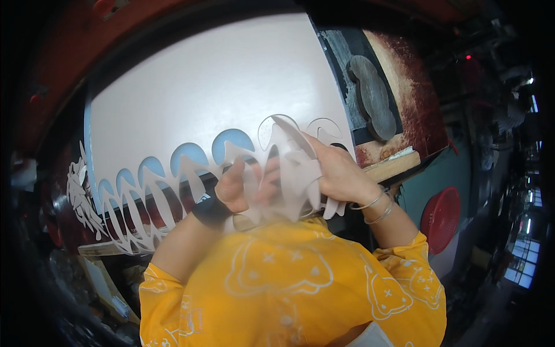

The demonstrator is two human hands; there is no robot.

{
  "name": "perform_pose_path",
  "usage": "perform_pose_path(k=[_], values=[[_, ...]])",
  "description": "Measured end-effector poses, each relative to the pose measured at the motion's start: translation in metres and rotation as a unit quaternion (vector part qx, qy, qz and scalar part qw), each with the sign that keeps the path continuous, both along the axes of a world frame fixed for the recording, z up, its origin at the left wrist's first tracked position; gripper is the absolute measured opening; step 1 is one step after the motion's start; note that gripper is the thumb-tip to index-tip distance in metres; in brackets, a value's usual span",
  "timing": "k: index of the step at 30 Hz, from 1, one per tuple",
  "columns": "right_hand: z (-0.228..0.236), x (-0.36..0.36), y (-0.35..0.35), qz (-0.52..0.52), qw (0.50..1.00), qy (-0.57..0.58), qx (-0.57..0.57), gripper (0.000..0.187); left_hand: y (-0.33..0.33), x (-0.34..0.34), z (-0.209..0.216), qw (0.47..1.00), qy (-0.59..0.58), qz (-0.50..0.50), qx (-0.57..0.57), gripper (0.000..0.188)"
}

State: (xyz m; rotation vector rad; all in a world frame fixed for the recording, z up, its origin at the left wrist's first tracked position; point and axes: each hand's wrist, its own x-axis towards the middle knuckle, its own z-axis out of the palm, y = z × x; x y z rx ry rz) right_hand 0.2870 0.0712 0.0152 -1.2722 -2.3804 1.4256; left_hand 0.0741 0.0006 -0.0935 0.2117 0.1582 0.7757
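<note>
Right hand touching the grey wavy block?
Apart: the head view shows the right hand to the lower left of the grey wavy block, with some bare reddish-brown tabletop visible between them.

The right hand (pixel 341 170) grips a bunch of pale curved pieces (pixel 303 170) at the near edge of a wide pale sheet (pixel 214 75), while the left hand (pixel 234 188) is beside them, too blurred to show its hold. Left of the hands, a row of rounded cutouts (pixel 231 138) shows blue, with thin strips (pixel 195 180) hanging from the edge. On the right are a grey block (pixel 374 101) with a wavy outline and a red basket (pixel 441 220).
</note>
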Motion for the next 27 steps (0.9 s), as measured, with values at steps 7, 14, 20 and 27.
perform_pose_path(k=[7, 14, 20, 27], values=[[-0.023, -0.003, -0.017, -0.063, 0.971, 0.040, 0.225, 0.057, 0.001, 0.001, 0.017, 0.997, 0.009, 0.025, 0.078, 0.096], [-0.011, 0.001, -0.001, -0.189, 0.948, 0.224, 0.123, 0.024, -0.011, -0.003, 0.010, 0.994, -0.025, 0.092, 0.055, 0.064], [0.049, -0.004, 0.067, 0.037, 0.979, 0.082, 0.185, 0.032, -0.012, -0.005, -0.005, 0.992, -0.053, 0.098, 0.058, 0.051], [-0.015, -0.047, 0.065, 0.057, 0.973, 0.128, 0.182, 0.031, -0.009, -0.005, -0.011, 0.982, -0.155, 0.100, 0.038, 0.050]])
